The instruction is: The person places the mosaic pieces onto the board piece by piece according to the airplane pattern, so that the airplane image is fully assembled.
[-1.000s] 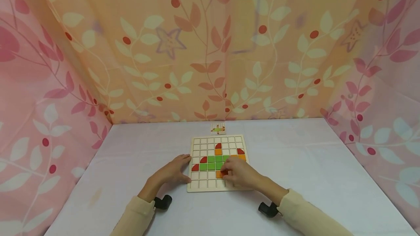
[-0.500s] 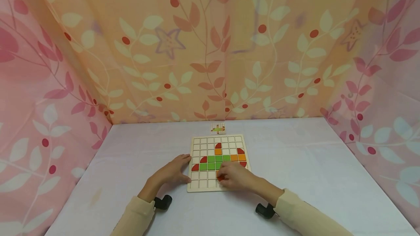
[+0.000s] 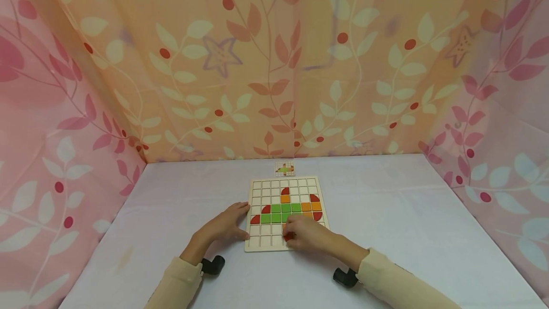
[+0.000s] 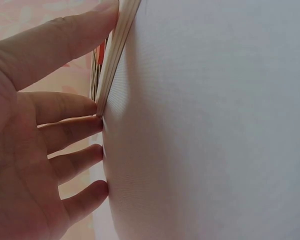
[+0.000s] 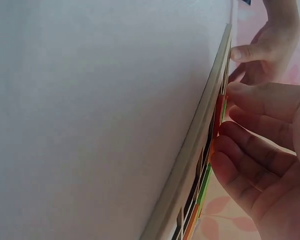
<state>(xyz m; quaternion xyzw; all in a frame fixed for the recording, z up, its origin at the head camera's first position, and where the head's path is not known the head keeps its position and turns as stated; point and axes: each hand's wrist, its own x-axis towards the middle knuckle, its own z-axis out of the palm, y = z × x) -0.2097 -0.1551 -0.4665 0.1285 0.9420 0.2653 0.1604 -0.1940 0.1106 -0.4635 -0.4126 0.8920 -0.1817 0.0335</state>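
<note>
A square wooden grid board [image 3: 266,241] lies on the white table, bearing green square tiles [image 3: 276,217], orange square tiles [image 3: 316,206] and red quarter-round tiles [image 3: 255,219]. My right hand [image 3: 310,233] is over its lower right part, thumb and fingertips holding a red quarter-round tile [image 3: 288,236] down at a cell below a mostly hidden orange tile. In the right wrist view the tile's red edge [image 5: 219,111] sits low against the board between thumb and fingers. My left hand [image 3: 223,224] has its fingers spread, with thumb and fingertips at the board's left edge [image 4: 121,45].
A small pattern card [image 3: 285,168] lies behind the board, printed with a similar coloured figure on a grid. Floral cloth walls [image 3: 274,85] enclose the white table [image 3: 386,213] at the back and both sides. Black wrist mounts [image 3: 213,265] stick out below both forearms.
My right hand has moved left and toward me with the red quarter-round tile, from beside the orange tile to just below it. The left hand and the board have stayed put.
</note>
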